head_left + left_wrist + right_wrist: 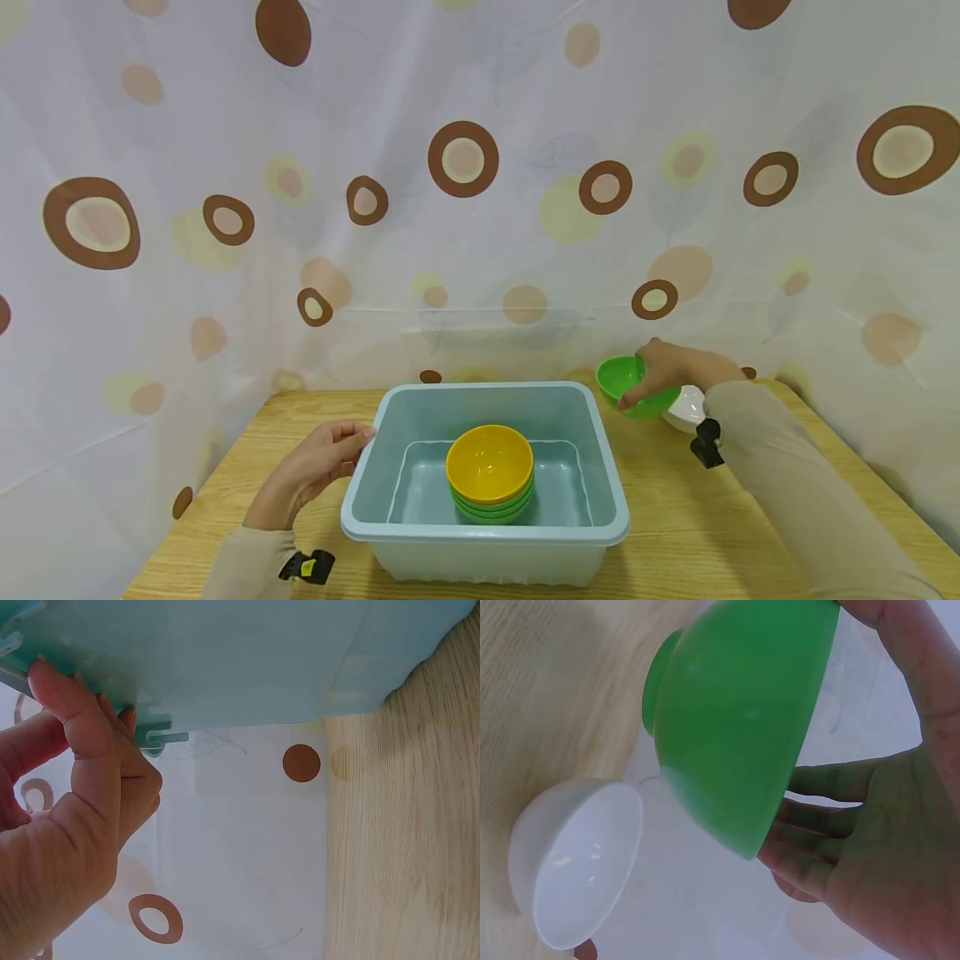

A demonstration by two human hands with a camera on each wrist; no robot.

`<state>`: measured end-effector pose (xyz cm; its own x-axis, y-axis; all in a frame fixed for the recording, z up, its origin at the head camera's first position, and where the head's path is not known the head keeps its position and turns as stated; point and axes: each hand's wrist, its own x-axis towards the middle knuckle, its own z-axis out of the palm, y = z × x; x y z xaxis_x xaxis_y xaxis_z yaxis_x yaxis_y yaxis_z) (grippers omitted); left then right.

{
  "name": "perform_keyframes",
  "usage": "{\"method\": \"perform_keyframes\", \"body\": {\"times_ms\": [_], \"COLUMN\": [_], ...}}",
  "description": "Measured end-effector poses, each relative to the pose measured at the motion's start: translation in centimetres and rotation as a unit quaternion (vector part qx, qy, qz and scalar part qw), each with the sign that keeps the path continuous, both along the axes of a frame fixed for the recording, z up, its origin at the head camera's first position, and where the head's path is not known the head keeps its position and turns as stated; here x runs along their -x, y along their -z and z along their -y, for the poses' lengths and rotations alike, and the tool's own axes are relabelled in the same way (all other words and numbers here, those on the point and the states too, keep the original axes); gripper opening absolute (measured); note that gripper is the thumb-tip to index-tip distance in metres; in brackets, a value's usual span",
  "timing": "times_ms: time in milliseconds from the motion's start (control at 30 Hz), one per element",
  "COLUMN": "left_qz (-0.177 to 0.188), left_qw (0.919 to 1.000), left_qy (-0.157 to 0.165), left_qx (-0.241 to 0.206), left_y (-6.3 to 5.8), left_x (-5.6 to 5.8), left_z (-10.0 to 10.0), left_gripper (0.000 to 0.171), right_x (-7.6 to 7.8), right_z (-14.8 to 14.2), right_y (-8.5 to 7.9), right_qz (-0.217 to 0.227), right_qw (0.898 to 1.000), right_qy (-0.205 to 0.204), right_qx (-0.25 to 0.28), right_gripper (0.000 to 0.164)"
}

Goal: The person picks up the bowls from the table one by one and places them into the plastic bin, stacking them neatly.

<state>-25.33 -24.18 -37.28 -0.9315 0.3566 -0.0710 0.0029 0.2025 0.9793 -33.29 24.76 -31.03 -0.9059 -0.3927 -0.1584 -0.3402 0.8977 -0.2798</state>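
Observation:
My right hand (660,373) holds a green bowl (735,712) by its rim, thumb on one side and fingers on the other. The bowl is tilted and raised over the back right of the table, close to a white bowl (585,862) that stands there. At the left, my left hand (322,460) grips the rim of a pale blue plastic basin (480,533); in the left wrist view its fingertips (49,675) curl under that rim. Inside the basin a yellow bowl (490,465) sits nested on several green bowls (495,515).
The basin stands on a light wood table (675,517), its floor showing around the bowl stack. Behind the table hangs a white curtain (495,250) with brown and beige spots, reaching down to the table's back edge. My right forearm crosses the table's right side.

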Motion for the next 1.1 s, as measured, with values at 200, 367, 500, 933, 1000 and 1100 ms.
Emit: {"method": "perform_keyframes", "body": {"times_ms": [200,367,500,933,1000,1100], "left_qz": [-0.003,-0.001,0.001,-0.001,-0.002,-0.002], "left_qw": [1.0,1.0,1.0,1.0,1.0,1.0], "left_qy": [0.002,0.001,-0.002,-0.001,0.0,0.002], "left_qx": [-0.002,-0.003,-0.001,-0.004,-0.005,-0.006], "left_y": [-0.3,-0.3,-0.3,-0.2,-0.3,-0.3], "left_x": [-0.1,-0.2,-0.2,-0.1,-0.1,-0.1], "left_z": [0.0,0.0,0.0,-0.1,-0.1,-0.1], "left_gripper": [0.033,0.033,0.033,0.03,0.03,0.031], "right_x": [-0.3,-0.3,-0.5,-1.8,-2.0,-2.3], "right_z": [0.2,0.5,0.9,2.8,3.1,3.7], "right_y": [-1.3,-2.0,-2.8,-4.9,-5.2,-5.4], "right_qz": [-0.016,-0.027,-0.041,-0.054,-0.055,-0.06], "right_qw": [1.0,0.999,0.998,0.997,0.997,0.996], "right_qy": [-0.012,-0.022,-0.036,-0.061,-0.061,-0.063], "right_qx": [-0.006,-0.006,-0.003,0.0,-0.002,-0.008], "right_gripper": [0.072,0.073,0.078,0.098,0.099,0.101]}}
